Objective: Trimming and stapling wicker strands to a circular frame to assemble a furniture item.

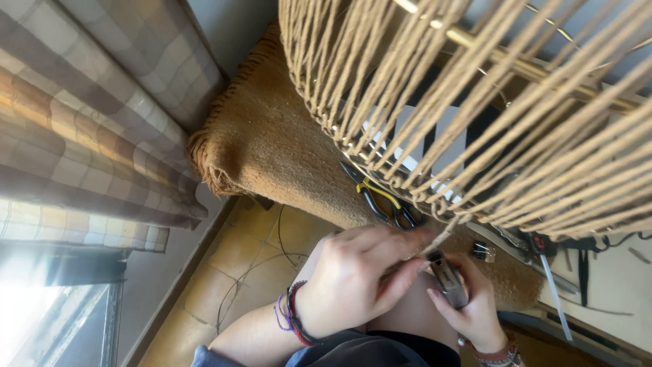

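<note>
tiled floor (pixel 224 272) below, checked curtain (pixel 88 122) at the left, and a work surface (pixel 611 292) at the right, draped along its near edge with a coarse brown woven mat (pixel 272 146) that ends in a fringed hem. above the surface hangs a round wire frame (pixel 380 173) wrapped with many strands of tan cord (pixel 475 115); a brass-coloured rod (pixel 516 64) crosses behind the strands. on the mat, just under the frame's lower rim, lie yellow-handled pliers (pixel 380 197); further right on the surface are a small black binder clip (pixel 483 251) and other tools too blurred to identify. thin dark wire loops (pixel 251 278) lie on the floor.

left hand (pixel 356 275): closed in a pinch, fingertips (pixel 424 238) gripping the loose end of one cord strand where it leaves the frame's lower rim. coloured thread bracelets (pixel 292 316) circle this wrist.

right hand (pixel 472 302): curled around a small metal lighter (pixel 448 278), held upright just below the pinched cord end and close against the left hand's fingers. a beaded bracelet (pixel 499 355) sits at this wrist.

both hands meet over the person's lap, directly beneath the frame, near the edge of the mat.
</note>
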